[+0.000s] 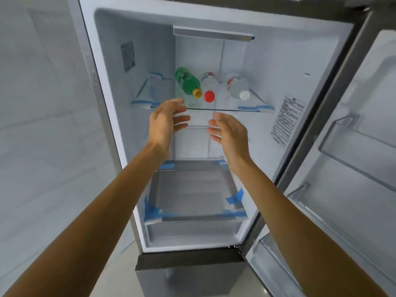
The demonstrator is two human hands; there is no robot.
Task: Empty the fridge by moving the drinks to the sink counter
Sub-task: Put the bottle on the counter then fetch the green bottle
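Observation:
The fridge stands open with three bottles lying on its glass shelf (227, 108), caps toward me. At the left is a green bottle (186, 82) with a yellow cap. A clear bottle with a red cap (209, 86) lies in the middle. A clear bottle with a white cap (239, 87) lies at the right. My left hand (166, 122) is open just in front of the shelf edge, below the green bottle. My right hand (228, 130) is open too, a little lower, below the red-capped bottle. Neither hand touches a bottle.
The fridge door (351, 151) hangs open at the right, with clear door bins. A drawer cover (192, 189) fixed with blue tape sits at the fridge's bottom. A grey wall (42, 103) lies left of the fridge.

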